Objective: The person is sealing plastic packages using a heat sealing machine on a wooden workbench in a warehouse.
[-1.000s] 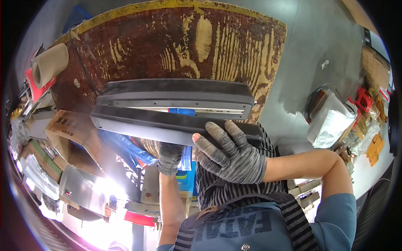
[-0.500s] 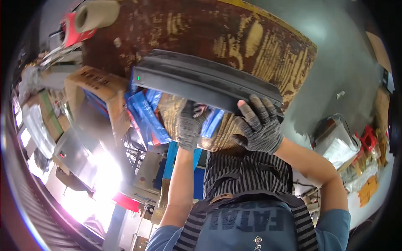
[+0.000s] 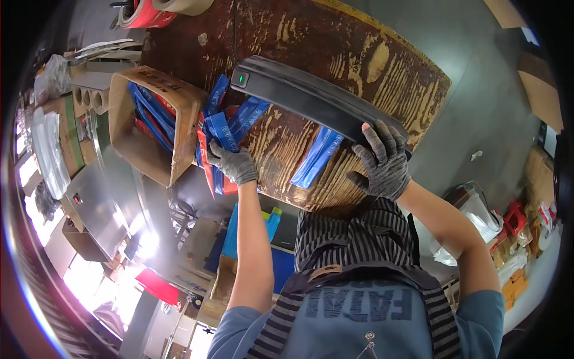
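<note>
A long black machine (image 3: 311, 96) with a small green light at its left end lies across the worn wooden table (image 3: 412, 78). My right hand (image 3: 382, 161), in a grey knit glove, rests fingertips on the machine's right front edge, its fingers spread. One flat blue packet (image 3: 317, 158) lies in front of the machine, its far end against or under the front edge; I cannot tell which. To the left, my gloved left hand (image 3: 233, 164) has its fingers around the near end of a blue packet (image 3: 221, 128) in a loose pile of blue and red packets. Its fingertips are partly hidden.
An open cardboard box (image 3: 185, 113) with more blue and red packets tilts at the table's left edge. Tape rolls (image 3: 146, 13) stand at the far left corner. A cord runs behind the machine. Bags and a red object (image 3: 515, 216) lie on the floor at right.
My left hand has moved left from the front of the machine to the packet pile. The flat blue packet in front of the machine is now uncovered. My right hand stays at the machine's edge.
</note>
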The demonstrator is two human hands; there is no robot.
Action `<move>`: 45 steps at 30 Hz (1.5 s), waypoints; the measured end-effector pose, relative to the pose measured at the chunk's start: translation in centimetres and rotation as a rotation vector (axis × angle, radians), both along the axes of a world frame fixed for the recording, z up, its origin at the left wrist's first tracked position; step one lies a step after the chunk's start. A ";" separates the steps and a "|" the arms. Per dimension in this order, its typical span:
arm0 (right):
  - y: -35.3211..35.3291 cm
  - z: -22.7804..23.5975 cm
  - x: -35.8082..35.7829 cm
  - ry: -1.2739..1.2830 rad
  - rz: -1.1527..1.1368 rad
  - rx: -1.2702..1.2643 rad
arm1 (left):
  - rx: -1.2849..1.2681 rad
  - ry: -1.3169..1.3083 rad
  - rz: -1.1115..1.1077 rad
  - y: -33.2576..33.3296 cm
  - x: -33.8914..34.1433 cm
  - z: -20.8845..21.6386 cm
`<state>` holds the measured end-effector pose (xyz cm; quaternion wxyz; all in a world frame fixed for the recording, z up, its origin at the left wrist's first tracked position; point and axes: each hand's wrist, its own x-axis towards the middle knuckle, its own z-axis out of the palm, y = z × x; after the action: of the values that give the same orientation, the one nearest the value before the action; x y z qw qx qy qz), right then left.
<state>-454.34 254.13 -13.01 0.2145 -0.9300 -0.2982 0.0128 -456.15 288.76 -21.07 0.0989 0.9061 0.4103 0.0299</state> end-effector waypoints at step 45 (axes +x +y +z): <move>0.4 0.2 0.8 -0.122 0.029 0.074 | -1.500 -0.229 -0.145 -18.0 -1.2 7.3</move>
<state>-453.56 254.52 -12.77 0.2297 -0.9161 -0.3245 -0.0519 -457.34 270.76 -13.75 0.7318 0.6120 0.2474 -0.1698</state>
